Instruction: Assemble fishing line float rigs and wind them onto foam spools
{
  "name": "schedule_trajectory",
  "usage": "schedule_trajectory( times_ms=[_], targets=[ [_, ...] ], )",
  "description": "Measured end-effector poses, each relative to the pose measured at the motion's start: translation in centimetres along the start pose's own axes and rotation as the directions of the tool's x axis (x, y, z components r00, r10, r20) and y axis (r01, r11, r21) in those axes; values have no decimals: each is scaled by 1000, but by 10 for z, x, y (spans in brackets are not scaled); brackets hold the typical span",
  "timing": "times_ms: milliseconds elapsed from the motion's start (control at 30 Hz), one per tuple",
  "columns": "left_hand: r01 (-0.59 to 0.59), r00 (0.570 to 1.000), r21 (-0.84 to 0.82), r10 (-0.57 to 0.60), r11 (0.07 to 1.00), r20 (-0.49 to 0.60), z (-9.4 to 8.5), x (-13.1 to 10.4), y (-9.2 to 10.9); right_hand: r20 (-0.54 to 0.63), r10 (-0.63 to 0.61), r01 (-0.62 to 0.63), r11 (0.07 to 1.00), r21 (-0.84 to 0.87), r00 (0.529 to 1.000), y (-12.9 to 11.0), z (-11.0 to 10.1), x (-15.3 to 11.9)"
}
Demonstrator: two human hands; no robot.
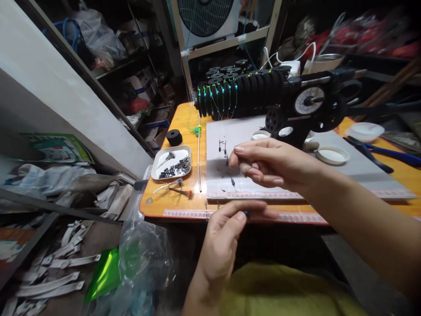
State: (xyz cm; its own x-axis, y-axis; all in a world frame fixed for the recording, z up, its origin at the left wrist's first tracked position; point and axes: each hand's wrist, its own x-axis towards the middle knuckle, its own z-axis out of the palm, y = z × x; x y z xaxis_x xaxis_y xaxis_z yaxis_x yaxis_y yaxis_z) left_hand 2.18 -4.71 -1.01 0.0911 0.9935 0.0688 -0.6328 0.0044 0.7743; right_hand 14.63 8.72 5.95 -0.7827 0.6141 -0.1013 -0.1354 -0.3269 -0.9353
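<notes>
My right hand (265,161) hovers above the white board (263,188), thumb and fingertips pressed together. Whatever they hold, if anything, is too fine to see. Lower and nearer to me, my left hand (226,235) is closed in a pinch at the table's front edge. A tiny blue spot (245,212) shows at its thumb tip, and I cannot make out what it is. Small black cylinders on thin lines, one a black piece (233,182), are on or just above the board, left of my right hand.
A white tray (157,163) of small black and metal parts sits at left, beside a black roll (174,137) and a thin rod (199,162). Behind the board stands a black machine (256,94) with threaded spools. Blue-handled pliers (394,153) and white dishes lie right.
</notes>
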Motion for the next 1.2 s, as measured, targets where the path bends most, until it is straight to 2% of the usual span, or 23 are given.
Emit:
schedule_trajectory(
  times_ms=[67, 167, 267, 367, 500, 600, 667, 733, 900, 1000, 1200],
  targets=[
    [-91, 995, 179, 95, 980, -11, 0, 11, 9, 17, -60, 62, 984, -170, 998, -6, 1, -1],
    [-113, 992, 304, 127, 946, -28, 1, 30, 23, 39, -119, 124, 893, -433, 992, -15, 3, -3],
    [-120, 988, 370, 148, 921, -49, 1, 45, 31, 39, -119, 121, 838, -532, 992, -21, 3, -3],
    [-100, 992, 350, 120, 932, -36, -2, 53, 35, 7, -128, 116, 874, -472, 992, -21, 0, 0],
    [-54, 998, 280, 62, 959, -23, -6, 56, 36, -43, -48, 38, 976, -215, 998, -16, -4, 8],
    [-89, 995, 286, 95, 954, -6, -8, 56, 31, 30, 82, -82, 996, 16, 996, -12, 0, 15],
    [-123, 991, 270, 131, 955, -11, -9, 54, 24, 65, 117, -124, 987, 106, 991, -11, 5, 19],
    [-112, 993, 222, 119, 969, -15, -8, 48, 17, 34, 99, -103, 984, 145, 995, -9, 9, 23],
    [16, 1000, 11, -16, 1000, 10, -7, 25, 3, -32, 48, -41, 983, 177, 998, -7, 11, 27],
    [52, 999, -83, -51, 995, 11, -7, 15, 2, -17, 55, -51, 983, 177, 998, -7, 10, 26],
    [73, 997, -159, -74, 984, 2, -7, 12, 5, -6, 67, -65, 984, 166, 998, -8, 10, 25]
  ],
)
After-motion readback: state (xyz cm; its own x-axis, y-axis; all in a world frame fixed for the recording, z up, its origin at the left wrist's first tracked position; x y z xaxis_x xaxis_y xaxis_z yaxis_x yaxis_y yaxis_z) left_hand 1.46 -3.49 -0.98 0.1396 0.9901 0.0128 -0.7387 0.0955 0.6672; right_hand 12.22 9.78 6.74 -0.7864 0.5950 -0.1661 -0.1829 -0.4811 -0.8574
